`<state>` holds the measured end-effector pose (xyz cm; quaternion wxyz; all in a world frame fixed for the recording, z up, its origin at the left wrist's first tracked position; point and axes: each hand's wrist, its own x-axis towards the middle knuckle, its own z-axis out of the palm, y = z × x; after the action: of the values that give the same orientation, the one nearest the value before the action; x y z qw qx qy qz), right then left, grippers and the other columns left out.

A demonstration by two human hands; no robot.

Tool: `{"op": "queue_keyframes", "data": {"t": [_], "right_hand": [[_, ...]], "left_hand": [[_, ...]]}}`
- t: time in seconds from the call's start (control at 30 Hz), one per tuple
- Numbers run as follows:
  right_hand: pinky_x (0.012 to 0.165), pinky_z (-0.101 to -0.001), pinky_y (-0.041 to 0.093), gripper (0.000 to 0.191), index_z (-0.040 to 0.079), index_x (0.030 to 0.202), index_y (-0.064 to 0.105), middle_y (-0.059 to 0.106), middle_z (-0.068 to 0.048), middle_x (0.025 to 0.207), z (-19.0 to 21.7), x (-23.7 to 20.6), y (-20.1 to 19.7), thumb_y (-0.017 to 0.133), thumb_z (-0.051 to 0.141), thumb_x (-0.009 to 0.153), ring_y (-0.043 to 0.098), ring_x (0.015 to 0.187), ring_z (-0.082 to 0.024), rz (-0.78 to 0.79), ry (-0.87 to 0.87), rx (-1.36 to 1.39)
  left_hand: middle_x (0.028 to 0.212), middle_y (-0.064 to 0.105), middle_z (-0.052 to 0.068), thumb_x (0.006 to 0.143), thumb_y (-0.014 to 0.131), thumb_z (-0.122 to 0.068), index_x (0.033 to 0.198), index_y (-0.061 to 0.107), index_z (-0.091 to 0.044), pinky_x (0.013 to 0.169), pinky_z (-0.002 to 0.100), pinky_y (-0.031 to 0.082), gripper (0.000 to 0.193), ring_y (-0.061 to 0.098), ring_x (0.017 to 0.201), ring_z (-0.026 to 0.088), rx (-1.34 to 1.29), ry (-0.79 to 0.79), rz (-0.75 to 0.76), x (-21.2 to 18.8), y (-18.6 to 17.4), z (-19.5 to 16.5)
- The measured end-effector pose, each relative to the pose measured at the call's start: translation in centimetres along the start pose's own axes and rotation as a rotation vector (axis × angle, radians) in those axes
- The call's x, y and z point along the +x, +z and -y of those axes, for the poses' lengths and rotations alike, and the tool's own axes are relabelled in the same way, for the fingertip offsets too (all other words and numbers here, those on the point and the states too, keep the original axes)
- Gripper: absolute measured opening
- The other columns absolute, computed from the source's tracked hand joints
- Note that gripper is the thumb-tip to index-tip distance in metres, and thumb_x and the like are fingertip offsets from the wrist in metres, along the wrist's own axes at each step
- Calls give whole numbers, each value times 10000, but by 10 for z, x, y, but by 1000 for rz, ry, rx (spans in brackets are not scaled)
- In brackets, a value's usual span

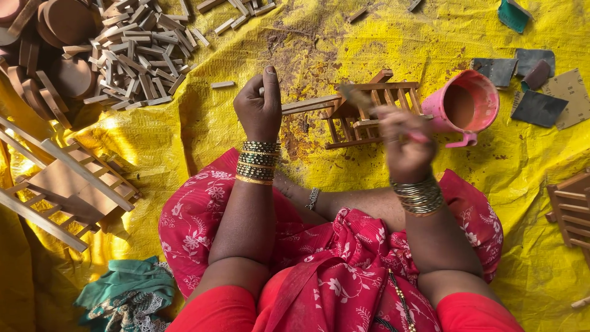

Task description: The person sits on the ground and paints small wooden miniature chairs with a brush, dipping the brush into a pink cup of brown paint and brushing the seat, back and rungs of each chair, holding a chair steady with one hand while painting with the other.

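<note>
A small wooden slatted frame [369, 107], like a miniature chair, is held over a yellow tarp [258, 154]. My left hand [259, 104] grips its long wooden legs at the left end. My right hand [402, 138] is blurred and closed on a thin brush with a pink handle, its bristle end resting against the frame. Both wrists wear stacked bangles. A pink mug [466, 106] of brown liquid stands just right of the frame.
A pile of small wooden sticks [138, 52] and round wooden discs [64, 27] lies at top left. A larger slatted wooden frame [61, 184] sits at left, another [571, 212] at the right edge. Sandpaper sheets [541, 92] lie top right. Green cloth [126, 292] bottom left.
</note>
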<state>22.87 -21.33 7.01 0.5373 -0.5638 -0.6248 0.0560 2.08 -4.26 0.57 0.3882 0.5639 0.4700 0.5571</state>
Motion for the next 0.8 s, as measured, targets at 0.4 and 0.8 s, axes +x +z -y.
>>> {"op": "queue_keyframes", "data": {"t": [0.4, 0.8], "right_hand": [[993, -403, 597, 71, -33, 1150, 592, 710, -214, 1188, 23, 10, 9, 619, -19, 1086, 720, 1126, -281, 35, -51, -134], [927, -319, 621, 84, -28, 1206, 568, 696, -137, 1133, -50, 11, -57, 610, 33, 1167, 718, 1046, -194, -252, 267, -74]], "left_hand": [[570, 489, -63, 1068, 618, -278, 691, 639, -78, 478, 242, 279, 427, 398, 523, 26, -18, 54, 8, 1, 1, -1], [586, 537, -70, 1069, 629, -251, 713, 682, -70, 485, 228, 299, 404, 448, 530, 17, -56, 30, 16, 2, -1, 2]]}}
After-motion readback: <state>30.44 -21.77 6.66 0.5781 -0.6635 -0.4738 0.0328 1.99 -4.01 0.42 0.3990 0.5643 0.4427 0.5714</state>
